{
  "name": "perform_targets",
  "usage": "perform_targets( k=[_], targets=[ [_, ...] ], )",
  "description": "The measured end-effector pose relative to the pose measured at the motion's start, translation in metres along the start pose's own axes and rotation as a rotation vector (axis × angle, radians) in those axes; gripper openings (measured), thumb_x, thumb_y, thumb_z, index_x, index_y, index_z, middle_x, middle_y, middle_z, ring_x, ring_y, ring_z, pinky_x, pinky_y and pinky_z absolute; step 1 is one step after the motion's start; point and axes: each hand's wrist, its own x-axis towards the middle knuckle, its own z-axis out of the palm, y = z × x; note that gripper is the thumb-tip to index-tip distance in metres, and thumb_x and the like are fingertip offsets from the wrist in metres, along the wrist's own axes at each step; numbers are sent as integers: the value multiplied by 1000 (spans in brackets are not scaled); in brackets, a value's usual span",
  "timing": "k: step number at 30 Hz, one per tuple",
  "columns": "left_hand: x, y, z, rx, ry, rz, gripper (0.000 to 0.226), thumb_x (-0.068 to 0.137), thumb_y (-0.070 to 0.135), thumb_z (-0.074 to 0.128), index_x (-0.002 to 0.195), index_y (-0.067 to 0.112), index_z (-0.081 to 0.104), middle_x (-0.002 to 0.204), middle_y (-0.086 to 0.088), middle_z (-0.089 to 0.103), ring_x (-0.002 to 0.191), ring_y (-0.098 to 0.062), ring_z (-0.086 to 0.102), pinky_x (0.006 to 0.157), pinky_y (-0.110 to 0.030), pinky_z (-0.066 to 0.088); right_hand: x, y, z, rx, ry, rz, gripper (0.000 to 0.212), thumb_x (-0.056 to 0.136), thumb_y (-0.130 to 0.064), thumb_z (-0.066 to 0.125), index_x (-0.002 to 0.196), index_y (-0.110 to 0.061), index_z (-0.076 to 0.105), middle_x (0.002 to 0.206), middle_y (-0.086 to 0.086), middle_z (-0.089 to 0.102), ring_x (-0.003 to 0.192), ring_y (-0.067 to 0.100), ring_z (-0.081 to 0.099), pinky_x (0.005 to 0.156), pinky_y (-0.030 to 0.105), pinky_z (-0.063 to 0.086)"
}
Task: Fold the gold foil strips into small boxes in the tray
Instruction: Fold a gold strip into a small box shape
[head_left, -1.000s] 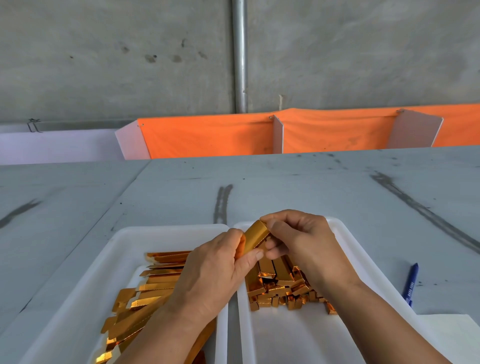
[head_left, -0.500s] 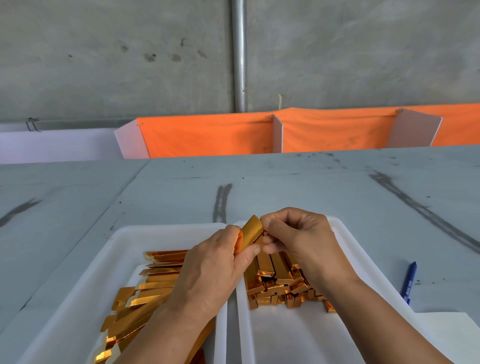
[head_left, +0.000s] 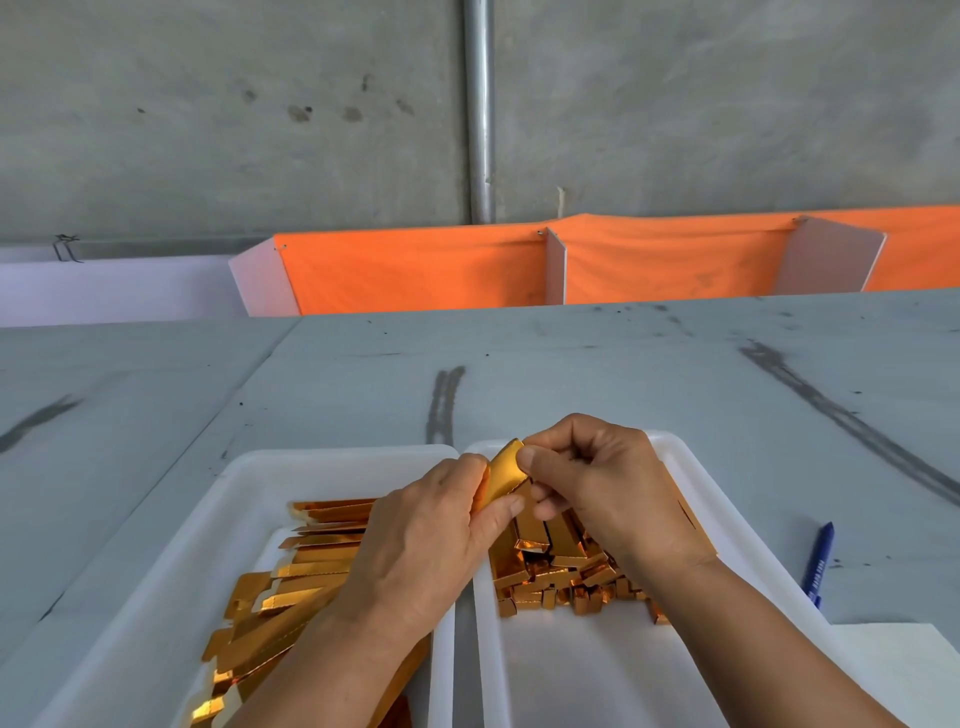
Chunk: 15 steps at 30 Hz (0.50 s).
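A gold foil strip (head_left: 503, 475), partly folded, is held up over the gap between two white trays. My left hand (head_left: 421, 540) pinches its lower end between thumb and fingers. My right hand (head_left: 602, 483) pinches its upper end with curled fingers. The left tray (head_left: 249, 499) holds a heap of flat gold strips (head_left: 291, 587). In the right tray (head_left: 691, 483) lies a pile of folded gold boxes (head_left: 550, 571), partly hidden under my right wrist.
A blue pen (head_left: 819, 564) lies on the grey table (head_left: 623, 374) right of the trays, above a white sheet (head_left: 904, 670). Orange cloth panels (head_left: 415, 270) with white dividers stand at the table's far edge before a concrete wall.
The strip has tilted more upright and shifted slightly left, and my right fingers have closed over its upper end. Both hands stay above the trays.
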Motion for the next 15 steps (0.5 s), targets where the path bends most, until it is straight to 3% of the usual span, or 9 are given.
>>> perform_targets(
  k=[3,6,9,11,13,15],
  targets=[
    [1,-1,-2,8,20,6,61,82,71,17,115,31,49,85,17,47,74,-4,48,61,-15,38,1,0,-3,-80,-58,25,5,92,-17,69,96,-19,67,62,1,69,54,13,68,59,22,54],
    [4,-2,-6,27,68,19,65,84,65,29,131,29,52,112,6,56,104,-14,53,86,-28,44,2,-1,-5,-149,-110,17,13,96,-19,64,104,-29,66,63,-1,69,56,13,70,59,18,52],
    [7,-4,-13,-28,251,-88,77,77,64,46,142,23,42,137,-7,42,126,-28,42,95,-44,43,4,1,-6,-48,-44,50,11,97,-17,62,103,-24,68,65,0,71,59,15,71,60,18,53],
    [7,-7,-17,-207,361,-195,91,70,70,55,146,27,31,143,2,31,133,-21,36,97,-38,42,7,1,-9,68,-4,107,10,97,-16,62,104,-21,68,65,1,72,59,16,71,63,22,55],
    [7,-6,-22,-512,355,-312,96,65,75,64,145,39,26,142,15,31,133,-4,35,98,-25,38,8,0,-10,238,-19,180,8,96,-14,62,102,-17,68,65,5,71,55,15,68,58,20,55],
    [8,-6,-23,-847,242,-323,74,67,71,66,133,51,40,134,26,47,124,8,44,97,-21,39,9,-2,-10,376,-73,238,6,95,-10,63,99,-11,68,65,9,68,51,15,65,52,19,54]
  ],
)
